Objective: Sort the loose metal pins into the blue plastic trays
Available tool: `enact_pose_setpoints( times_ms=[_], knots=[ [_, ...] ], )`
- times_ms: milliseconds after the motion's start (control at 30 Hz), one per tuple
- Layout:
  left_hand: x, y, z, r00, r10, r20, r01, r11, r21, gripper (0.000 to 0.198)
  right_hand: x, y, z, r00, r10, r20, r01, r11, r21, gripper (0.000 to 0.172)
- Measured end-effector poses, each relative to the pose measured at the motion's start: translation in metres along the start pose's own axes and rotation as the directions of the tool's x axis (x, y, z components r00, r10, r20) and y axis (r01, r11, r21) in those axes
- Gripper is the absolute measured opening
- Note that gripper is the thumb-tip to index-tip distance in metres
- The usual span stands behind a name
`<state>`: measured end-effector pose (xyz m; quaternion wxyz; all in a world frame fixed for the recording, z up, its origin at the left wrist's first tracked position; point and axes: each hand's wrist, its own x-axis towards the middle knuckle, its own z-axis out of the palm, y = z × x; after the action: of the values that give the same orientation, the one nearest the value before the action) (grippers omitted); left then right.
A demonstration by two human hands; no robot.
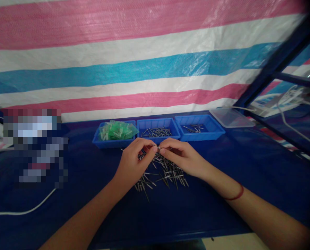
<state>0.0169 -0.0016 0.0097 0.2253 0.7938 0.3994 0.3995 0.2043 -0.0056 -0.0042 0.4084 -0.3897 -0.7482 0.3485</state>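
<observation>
Silvery metal glints between the fingertips: a small part (158,148) held over the counter (155,218), where the left hand (134,157) and the right hand (188,158) meet. Each hand pinches with thumb and forefinger, the two grips almost touching, and the part is caught between them; neither hand is clearly nearer to it. Its long axis cannot be made out, since the fingertips cover most of it.

The loose pins (172,172) lie below and just on the near side of that pinch, heaped on the counter between the forearms. The left hand hides some of the heap's left side, while the right hand is beside its right edge. Their axes cross every way, though many at the near right edge slant toward the person.

These pins are thin, straight and grey, several with a thicker, paler length on a narrow stem. Beyond the hands stand three blue bins: the left bin (113,143) with green bags (117,130), the middle bin (157,122) and the right bin (203,136) with more pins.
</observation>
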Motion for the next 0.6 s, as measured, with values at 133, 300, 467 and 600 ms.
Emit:
enact_pose_setpoints(
  times_ms=[133, 300, 467, 600],
  knots=[
    [0.0, 0.0, -0.001, 1.0, 0.016, -0.012, -0.016, 1.0, 0.006, 0.011, 0.0, 0.002, 0.0, 0.999, 0.022, -0.04, -0.021, 0.999, 0.026, 0.017],
    [0.001, -0.001, -0.002, 0.999, 0.027, -0.017, -0.027, 0.999, 0.024, 0.009, 0.001, 0.004, -0.001, 0.987, 0.015, -0.158, 0.001, 0.995, 0.101, 0.014],
    [0.002, -0.005, -0.001, 0.998, 0.037, 0.06, -0.04, 0.998, 0.055, 0.011, 0.0, -0.001, -0.002, 0.974, -0.015, -0.224, 0.02, 1.0, 0.02, 0.013],
    [0.0, -0.007, 0.003, 0.986, 0.041, 0.162, -0.066, 0.987, 0.148, 0.015, 0.002, -0.001, -0.012, 0.961, -0.081, -0.265, 0.043, 0.989, -0.144, 0.016]
  ],
)
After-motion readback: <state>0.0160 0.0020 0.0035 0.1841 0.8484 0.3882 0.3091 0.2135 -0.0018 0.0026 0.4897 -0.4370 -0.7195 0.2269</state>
